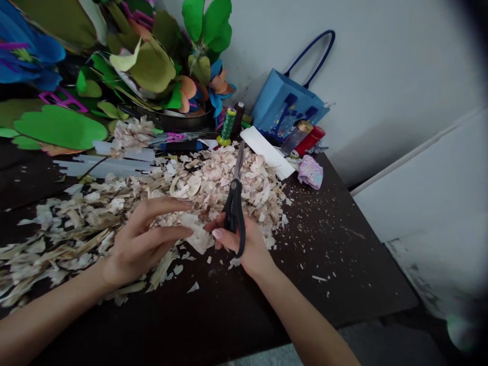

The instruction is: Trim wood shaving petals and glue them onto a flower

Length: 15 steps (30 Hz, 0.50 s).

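Observation:
My right hand (244,241) grips a pair of black-handled scissors (233,198), whose blades point away from me and look closed. Close to the tips of its thumb and fingers is a thin, whitish petal-like piece (196,235); whether they pinch it I cannot tell. To its left, my left hand (143,236) reaches over with fingers stretched out and apart, the fingertips at the edge of that piece. Beneath and beyond both hands spreads a heap of pale pink and cream dried flakes (217,175), with longer straw-coloured strips (80,249) on the left.
Green and black thread spools (227,124), a white strip (269,152), a blue bag (287,109), a clear bottle (296,137) and a crumpled lilac cloth (310,172) stand along the back. Artificial flowers (152,66) fill the back left. Scraps dot the dark table (343,264).

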### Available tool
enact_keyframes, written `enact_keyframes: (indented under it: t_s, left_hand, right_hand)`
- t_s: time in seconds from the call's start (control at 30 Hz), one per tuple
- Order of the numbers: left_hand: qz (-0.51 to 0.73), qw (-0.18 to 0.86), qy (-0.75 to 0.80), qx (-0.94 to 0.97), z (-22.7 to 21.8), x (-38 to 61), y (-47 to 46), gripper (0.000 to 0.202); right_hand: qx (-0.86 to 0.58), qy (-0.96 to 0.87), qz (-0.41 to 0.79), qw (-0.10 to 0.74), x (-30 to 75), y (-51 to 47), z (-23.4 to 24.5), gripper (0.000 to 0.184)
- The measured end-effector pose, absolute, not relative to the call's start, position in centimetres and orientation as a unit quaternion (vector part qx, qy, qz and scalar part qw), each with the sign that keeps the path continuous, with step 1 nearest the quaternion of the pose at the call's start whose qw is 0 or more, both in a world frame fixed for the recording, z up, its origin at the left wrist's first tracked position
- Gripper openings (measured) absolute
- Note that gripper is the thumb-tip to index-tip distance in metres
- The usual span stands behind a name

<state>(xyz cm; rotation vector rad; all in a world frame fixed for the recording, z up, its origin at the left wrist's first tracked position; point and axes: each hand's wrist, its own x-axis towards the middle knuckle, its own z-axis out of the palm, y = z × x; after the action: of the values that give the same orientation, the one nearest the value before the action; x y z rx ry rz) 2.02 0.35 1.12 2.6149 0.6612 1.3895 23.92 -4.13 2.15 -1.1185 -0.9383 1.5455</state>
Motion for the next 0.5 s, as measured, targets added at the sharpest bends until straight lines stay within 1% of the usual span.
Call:
enact_keyframes:
  t_s: [0.1,0.23,0.33,0.4,0.43,0.5]
  left_hand:
    - [0.448,0.086,0.208,0.865,0.7,2.2,0.0,0.031]
    - [0.458,0.102,0.198,0.860,0.3,2.6,0.0,0.028]
    - [0.456,0.098,0.218,0.857,0.5,2.9,0.0,0.036]
    - [0.447,0.100,0.263,0.849,0.7,3.1,0.0,0.037]
    - [0.441,0.112,0.293,0.841,0.8,3.2,-0.1,0.035]
    - [0.420,0.170,0.356,0.817,1.0,3.4,-0.5,0.021]
  right_hand:
    - [-0.443,-0.375,0.659,0.478,23.8,-4.3,1.8,0.041]
    - [-0.434,-0.392,0.669,0.459,23.7,-4.5,1.5,0.038]
    - [-0.443,-0.399,0.654,0.466,23.5,-4.6,1.5,0.035]
    - [-0.462,-0.398,0.629,0.482,23.4,-4.6,1.7,0.033]
    - [-0.476,-0.400,0.612,0.489,23.3,-4.6,1.8,0.032]
    - [-0.503,-0.409,0.575,0.499,23.2,-4.6,1.9,0.030]
